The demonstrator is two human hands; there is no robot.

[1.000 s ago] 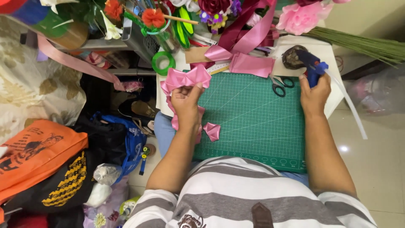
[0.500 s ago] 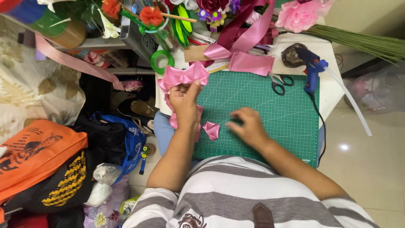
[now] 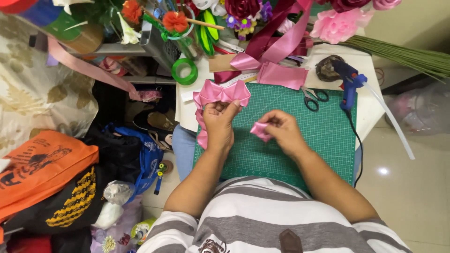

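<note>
From the head camera we see our left hand [image 3: 219, 122] pinching a folded pink satin ribbon bow [image 3: 220, 93] at the far left edge of the green gridded cutting mat [image 3: 323, 140]. Just right of it, our right hand [image 3: 281, 129] grips a small pink ribbon piece [image 3: 260, 130] above the mat. Black-handled scissors [image 3: 313, 97] and a blue glue gun [image 3: 349, 84] lie farther right.

Pink ribbon bow [image 3: 220, 93]: satin, folded into fanned loops, a tail hanging down its left side; held upright at the far left edge of the mat; small pink ribbon piece [image 3: 260, 130]: folded, pinched just right of it.
</note>
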